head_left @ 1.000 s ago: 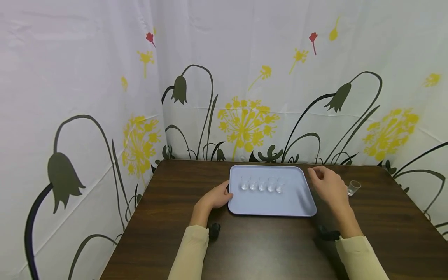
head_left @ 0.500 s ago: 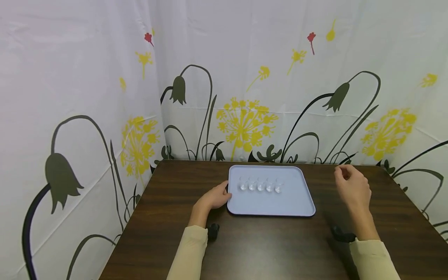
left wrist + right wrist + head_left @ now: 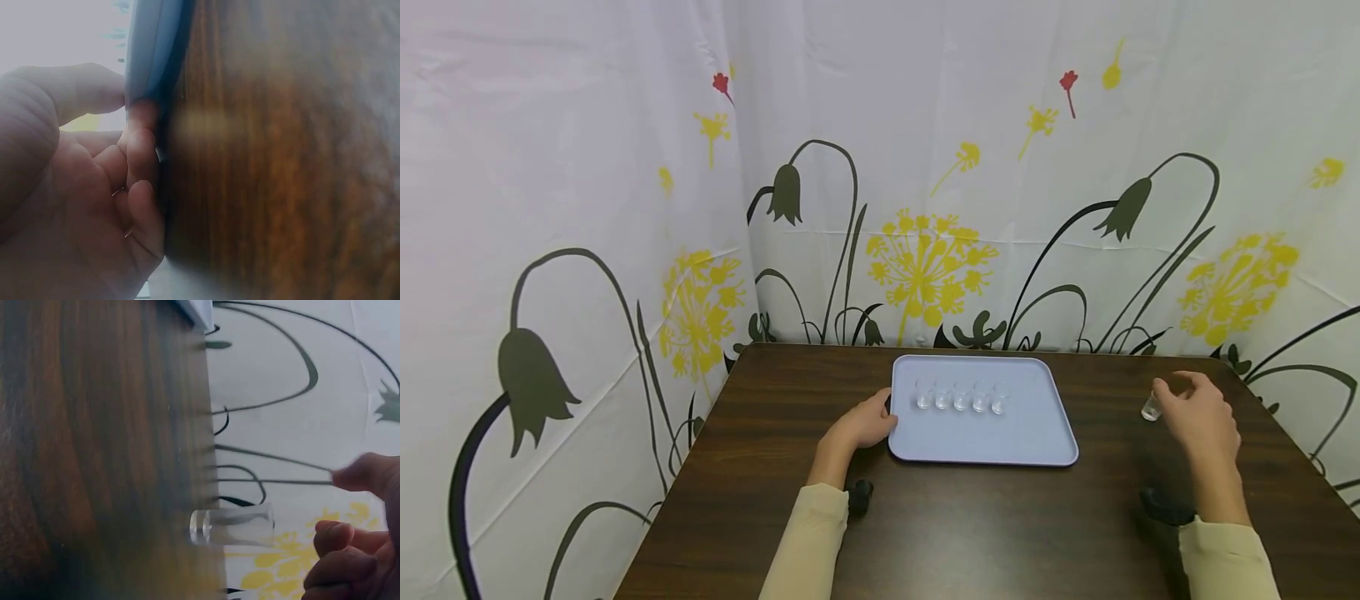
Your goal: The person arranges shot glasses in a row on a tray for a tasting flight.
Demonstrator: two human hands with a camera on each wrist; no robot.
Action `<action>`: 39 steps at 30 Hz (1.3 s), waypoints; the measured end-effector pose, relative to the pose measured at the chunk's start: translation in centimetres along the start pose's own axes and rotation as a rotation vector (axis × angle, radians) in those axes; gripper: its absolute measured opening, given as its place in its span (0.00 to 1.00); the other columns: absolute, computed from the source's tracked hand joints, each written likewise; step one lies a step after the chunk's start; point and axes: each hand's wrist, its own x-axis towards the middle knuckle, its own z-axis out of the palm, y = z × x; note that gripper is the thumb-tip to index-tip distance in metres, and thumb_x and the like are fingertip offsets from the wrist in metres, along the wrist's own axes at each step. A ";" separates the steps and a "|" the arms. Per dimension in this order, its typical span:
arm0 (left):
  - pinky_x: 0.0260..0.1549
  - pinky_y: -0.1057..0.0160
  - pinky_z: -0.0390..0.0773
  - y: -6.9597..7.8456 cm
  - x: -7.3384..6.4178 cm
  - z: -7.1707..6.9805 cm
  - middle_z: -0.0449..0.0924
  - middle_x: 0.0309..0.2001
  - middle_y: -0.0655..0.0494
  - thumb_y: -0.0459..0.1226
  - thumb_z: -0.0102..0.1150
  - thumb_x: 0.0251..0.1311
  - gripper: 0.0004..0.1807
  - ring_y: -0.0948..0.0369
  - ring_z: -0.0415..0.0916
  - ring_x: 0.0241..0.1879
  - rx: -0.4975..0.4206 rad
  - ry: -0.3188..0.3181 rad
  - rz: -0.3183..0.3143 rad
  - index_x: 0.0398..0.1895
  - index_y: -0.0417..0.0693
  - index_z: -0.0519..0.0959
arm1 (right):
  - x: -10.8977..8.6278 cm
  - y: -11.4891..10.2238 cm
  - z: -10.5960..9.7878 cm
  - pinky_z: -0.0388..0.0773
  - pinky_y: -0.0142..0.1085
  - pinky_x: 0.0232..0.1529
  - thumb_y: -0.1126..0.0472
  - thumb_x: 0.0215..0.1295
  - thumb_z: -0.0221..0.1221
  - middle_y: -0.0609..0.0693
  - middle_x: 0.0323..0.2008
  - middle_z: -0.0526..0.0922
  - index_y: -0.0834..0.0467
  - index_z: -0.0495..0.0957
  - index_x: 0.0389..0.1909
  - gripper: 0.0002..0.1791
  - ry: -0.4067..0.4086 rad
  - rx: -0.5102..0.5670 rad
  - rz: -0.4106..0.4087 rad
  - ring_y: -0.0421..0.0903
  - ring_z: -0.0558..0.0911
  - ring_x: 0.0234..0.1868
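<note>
My left hand (image 3: 862, 422) grips the left edge of a pale blue tray (image 3: 1037, 433). In the left wrist view the thumb (image 3: 94, 87) lies at the tray's rim (image 3: 150, 50) and the fingers bend against its edge from below. On the tray several small clear shot glasses (image 3: 960, 402) stand upright in a row. To the right of the tray another clear shot glass (image 3: 232, 526) stands upright on the table. My right hand (image 3: 1201, 415) is beside that glass, partly covering it in the head view. In the right wrist view its thumb and bent fingers are spread apart, short of the glass.
The dark wooden table (image 3: 970, 533) ends at a white curtain (image 3: 820, 75) printed with flowers, which hangs behind it and along the left side. A black band piece (image 3: 859, 497) sits at the left wrist, another (image 3: 1167, 507) at the right.
My right hand has moved from the tray's right edge outward to the right, passing over the lone shot glass to its right side. The left hand stays on the tray.
</note>
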 end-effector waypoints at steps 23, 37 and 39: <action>0.25 0.59 0.68 0.3 -0.4 -0.3 0.75 0.25 0.59 0.47 0.52 0.70 0.31 0.60 0.68 0.21 0.015 0.001 -0.006 0.75 0.52 0.66 | 1.6 3.0 2.1 0.71 0.69 0.63 0.46 0.82 0.51 0.81 0.63 0.74 0.78 0.59 0.75 0.40 -0.152 0.051 -0.027 0.78 0.73 0.64; 0.25 0.59 0.70 -0.3 -0.1 0.2 0.78 0.28 0.57 0.48 0.54 0.71 0.36 0.59 0.72 0.23 0.018 0.011 -0.017 0.81 0.53 0.64 | 1.5 3.1 2.2 0.75 0.64 0.54 0.45 0.83 0.47 0.77 0.62 0.76 0.74 0.63 0.74 0.38 -0.163 0.047 0.013 0.74 0.77 0.59; 0.25 0.59 0.70 -0.3 -0.1 0.1 0.78 0.28 0.57 0.48 0.53 0.71 0.36 0.59 0.72 0.23 0.017 0.010 -0.014 0.81 0.53 0.63 | 1.4 2.9 2.1 0.74 0.66 0.55 0.43 0.83 0.47 0.77 0.66 0.72 0.72 0.64 0.75 0.38 -0.164 0.044 0.025 0.75 0.75 0.61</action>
